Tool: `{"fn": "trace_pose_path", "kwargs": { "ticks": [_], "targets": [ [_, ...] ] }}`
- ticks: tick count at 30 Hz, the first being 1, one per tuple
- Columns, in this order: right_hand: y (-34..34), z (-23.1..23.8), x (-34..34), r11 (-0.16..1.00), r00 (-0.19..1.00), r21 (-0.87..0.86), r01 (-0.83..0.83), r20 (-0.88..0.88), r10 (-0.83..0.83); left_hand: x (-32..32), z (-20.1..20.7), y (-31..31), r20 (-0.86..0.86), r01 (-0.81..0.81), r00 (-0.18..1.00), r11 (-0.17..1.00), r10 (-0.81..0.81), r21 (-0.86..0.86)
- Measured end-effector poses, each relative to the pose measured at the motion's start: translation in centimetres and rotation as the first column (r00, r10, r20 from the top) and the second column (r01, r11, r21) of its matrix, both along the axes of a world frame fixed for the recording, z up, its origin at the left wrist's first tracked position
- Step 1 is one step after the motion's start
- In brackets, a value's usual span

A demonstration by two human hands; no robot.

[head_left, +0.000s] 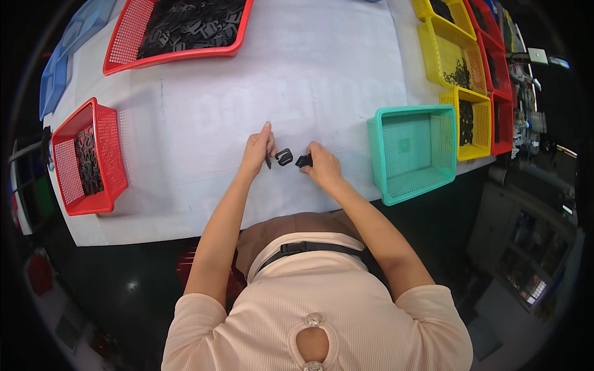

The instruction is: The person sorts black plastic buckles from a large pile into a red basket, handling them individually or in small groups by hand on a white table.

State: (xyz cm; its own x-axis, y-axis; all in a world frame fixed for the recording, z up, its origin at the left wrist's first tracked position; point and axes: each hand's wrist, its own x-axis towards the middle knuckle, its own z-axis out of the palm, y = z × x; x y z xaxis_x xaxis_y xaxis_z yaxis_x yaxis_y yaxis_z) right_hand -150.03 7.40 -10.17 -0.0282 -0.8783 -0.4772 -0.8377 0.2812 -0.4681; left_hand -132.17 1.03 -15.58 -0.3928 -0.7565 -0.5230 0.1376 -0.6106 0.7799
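Note:
Over the near middle of the table, my left hand (258, 150) is closed on a thin black plastic piece (268, 162), seen nearly edge-on below the fingers. Just to its right a black plastic strap slider (284, 157) with slots lies between my hands, apart from the right one; contact with the left fingers is hard to judge. My right hand (324, 164) pinches a small dark black plastic part (304, 161) between thumb and fingers. Its exact kind is too small to make out.
A teal basket (378, 162) stands right of my hands. Yellow baskets (448, 98) and red baskets (502, 123) with black parts line the right edge. A big red basket (167, 60) of black pieces sits at the far left; a smaller red basket (113, 154) stands nearer.

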Motion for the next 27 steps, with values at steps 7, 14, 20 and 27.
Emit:
{"fn": "trace_pose_path", "kwargs": {
  "ticks": [7,14,20,27],
  "targets": [
    [-0.8,-1.8,1.1,0.973,0.972,-0.039,-0.227,0.06,0.229,2.1,2.0,4.2,-0.067,-0.054,0.994,0.94,0.081,0.337],
    [-1.6,-0.5,2.4,0.934,0.94,-0.11,-0.339,-0.072,0.333,0.0,-0.3,7.9,0.456,-0.042,0.888,0.999,0.049,-0.024],
    [-2.8,-0.7,1.8,0.946,0.938,-0.007,-0.323,0.132,0.321,-1.1,0.9,5.8,0.565,0.166,0.822,0.98,-0.078,-0.107],
    [-16.3,9.5,6.3,0.945,0.966,-0.315,-0.084,0.205,0.154,1.1,12.5,-9.2,0.363,-0.189,0.773,0.735,0.52,-0.651]
  ]
}}
